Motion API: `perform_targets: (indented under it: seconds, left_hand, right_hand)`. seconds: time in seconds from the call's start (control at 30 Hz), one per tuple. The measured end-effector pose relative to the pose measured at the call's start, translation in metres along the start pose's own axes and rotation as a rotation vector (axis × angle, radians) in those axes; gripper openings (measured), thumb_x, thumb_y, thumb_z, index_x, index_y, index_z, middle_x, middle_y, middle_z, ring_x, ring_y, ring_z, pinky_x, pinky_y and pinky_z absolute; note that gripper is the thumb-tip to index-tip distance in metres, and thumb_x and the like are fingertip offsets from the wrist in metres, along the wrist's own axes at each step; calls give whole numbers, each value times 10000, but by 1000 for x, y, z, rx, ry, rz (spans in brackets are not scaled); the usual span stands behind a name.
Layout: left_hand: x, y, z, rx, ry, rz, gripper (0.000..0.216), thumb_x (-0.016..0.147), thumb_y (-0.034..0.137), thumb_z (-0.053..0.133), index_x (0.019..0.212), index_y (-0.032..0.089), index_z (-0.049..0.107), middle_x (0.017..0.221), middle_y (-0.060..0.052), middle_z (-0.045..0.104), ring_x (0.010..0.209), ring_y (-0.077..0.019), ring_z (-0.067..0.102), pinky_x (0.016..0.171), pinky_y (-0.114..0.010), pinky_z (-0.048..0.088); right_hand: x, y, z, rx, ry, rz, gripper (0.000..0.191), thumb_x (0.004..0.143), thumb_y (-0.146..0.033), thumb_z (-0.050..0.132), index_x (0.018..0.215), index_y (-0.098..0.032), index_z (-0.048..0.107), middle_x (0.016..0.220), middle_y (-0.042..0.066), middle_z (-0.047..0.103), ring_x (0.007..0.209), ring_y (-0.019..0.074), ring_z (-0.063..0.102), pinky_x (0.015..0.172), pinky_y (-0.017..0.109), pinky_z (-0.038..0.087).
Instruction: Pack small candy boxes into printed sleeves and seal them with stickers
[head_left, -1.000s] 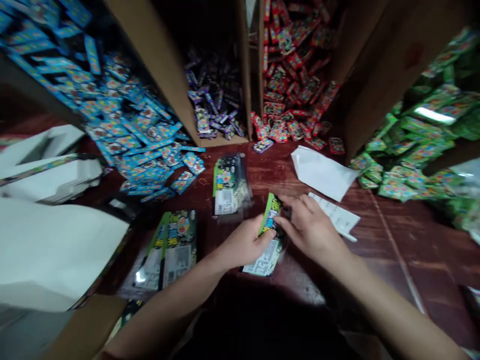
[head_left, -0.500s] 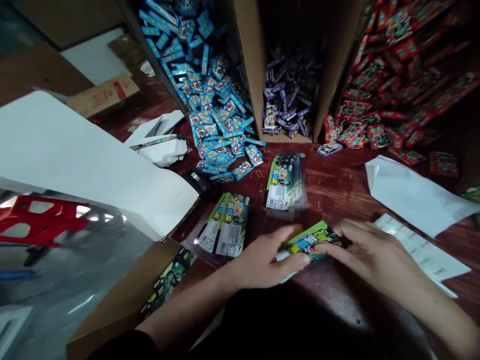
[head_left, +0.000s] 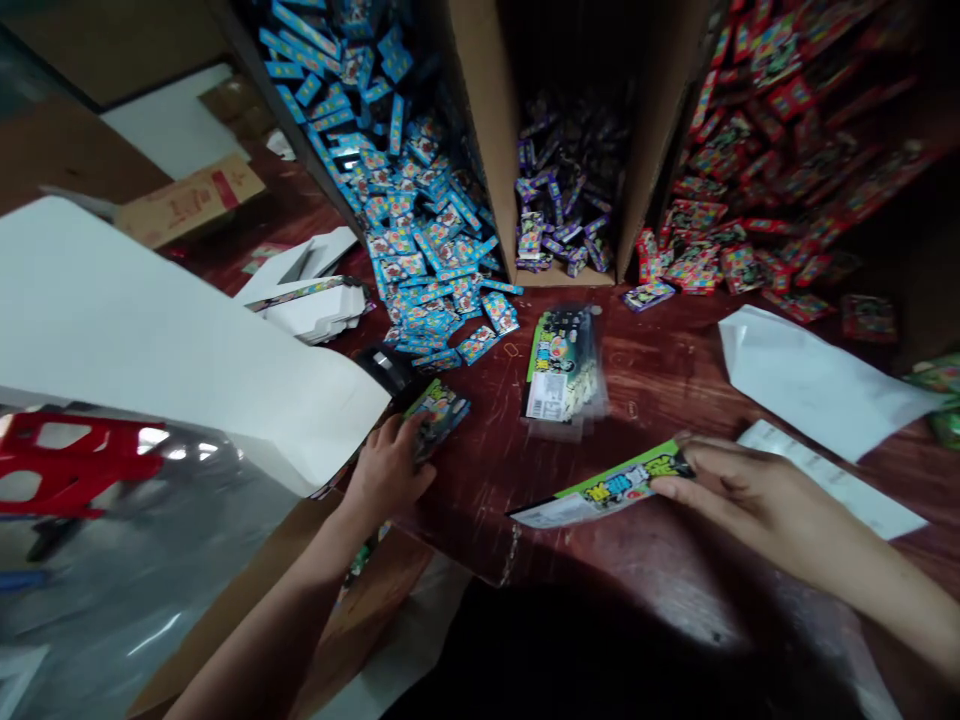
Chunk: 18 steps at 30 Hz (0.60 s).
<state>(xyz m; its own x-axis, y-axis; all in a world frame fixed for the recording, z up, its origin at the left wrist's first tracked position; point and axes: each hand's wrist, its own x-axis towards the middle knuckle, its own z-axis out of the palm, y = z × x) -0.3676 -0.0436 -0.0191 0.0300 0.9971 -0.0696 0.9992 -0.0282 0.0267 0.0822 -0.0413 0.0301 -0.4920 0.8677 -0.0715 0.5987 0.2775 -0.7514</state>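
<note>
My right hand (head_left: 739,488) pinches one end of a green and black printed packet (head_left: 604,490), held nearly edge-on just above the dark red table (head_left: 660,380). My left hand (head_left: 390,462) lies on a small stack of like packets (head_left: 439,412) at the table's left edge, fingers curled over it. Another stack of the same packets in clear wrap (head_left: 561,372) rests on the table between the hands, further back.
Cardboard boxes at the back hold blue packs (head_left: 405,210), purple packs (head_left: 559,225) and red packs (head_left: 757,200). White paper sheets (head_left: 806,375) and a printed slip (head_left: 840,485) lie at right. A large white sheet (head_left: 150,330) and a cardboard box (head_left: 300,600) stand at left.
My left hand has let go of the green packet and moved left onto the stack at the table's edge. My right hand now holds the packet alone.
</note>
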Motion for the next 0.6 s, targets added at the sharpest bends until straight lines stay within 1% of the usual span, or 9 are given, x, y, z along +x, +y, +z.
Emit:
perform_targets:
  seconds: [0.07, 0.13, 0.23, 0.27, 0.37, 0.43, 0.5, 0.53, 0.6]
  left_hand:
    - [6, -6, 0, -18, 25, 5, 762, 780, 314, 626, 1476, 86, 416, 1451, -245, 473, 1327, -429, 496, 1114, -536, 414]
    - [7, 4, -4, -72, 98, 32, 695, 799, 347, 638, 1425, 90, 478, 1498, -245, 437, 1386, -445, 431, 1151, -557, 367]
    - [5, 54, -18, -379, 132, 57, 493, 849, 434, 666, 1282, 206, 609, 1429, -156, 557, 1337, -391, 505, 1156, -552, 368]
    - [4, 78, -23, -568, 26, 68, 453, 859, 457, 670, 1244, 223, 629, 1329, -134, 637, 1245, -352, 589, 1112, -522, 428]
    - [10, 151, -31, -1246, -608, 196, 521, 847, 510, 685, 1255, 191, 628, 1195, -124, 720, 1097, -282, 687, 966, -434, 541]
    - [21, 187, -27, -1483, -872, 193, 541, 751, 456, 805, 1179, 152, 671, 1124, -119, 748, 997, -244, 715, 900, -375, 557]
    - [35, 206, -20, -1598, -928, 119, 483, 684, 378, 877, 1063, 124, 717, 1013, -103, 772, 864, -195, 724, 843, -329, 556]
    - [41, 211, -17, -1641, -888, 68, 443, 677, 356, 887, 1017, 118, 733, 966, -93, 777, 812, -176, 720, 823, -316, 554]
    - [49, 215, -12, -1732, -716, -33, 394, 677, 348, 890, 969, 122, 754, 934, -82, 782, 783, -163, 713, 813, -307, 551]
  right_hand:
    - [-2, 1, -6, -55, -63, -9, 240, 998, -466, 520, 913, -269, 628, 852, 28, 669, 727, 195, 658, 648, 310, 500]
    - [-4, 1, -14, -104, -118, -19, 270, 1005, -477, 504, 911, -254, 625, 841, 22, 665, 720, 185, 652, 658, 308, 495]
    - [3, -6, -24, -138, -174, -29, 278, 1010, -447, 506, 893, -236, 645, 824, 27, 670, 734, 184, 646, 688, 315, 497]
    - [8, -11, -27, -132, -192, -45, 263, 1009, -422, 515, 900, -233, 660, 837, 32, 681, 752, 187, 650, 700, 315, 501]
    - [27, -27, -36, -90, -288, -109, 190, 996, -330, 552, 946, -217, 696, 901, 36, 715, 814, 184, 671, 770, 313, 509]
    - [36, -32, -43, -79, -351, -120, 186, 994, -312, 558, 956, -201, 703, 912, 37, 725, 839, 183, 681, 827, 324, 506]
    - [39, -30, -47, -55, -322, -92, 233, 1004, -352, 542, 937, -198, 704, 930, 44, 728, 878, 189, 692, 855, 333, 508]
    - [38, -27, -46, -33, -230, -71, 258, 1008, -386, 532, 942, -205, 705, 959, 50, 730, 913, 194, 696, 867, 338, 511]
    - [35, -17, -36, 22, 83, -8, 284, 1000, -457, 530, 992, -226, 695, 1045, 59, 730, 1006, 205, 693, 905, 352, 511]
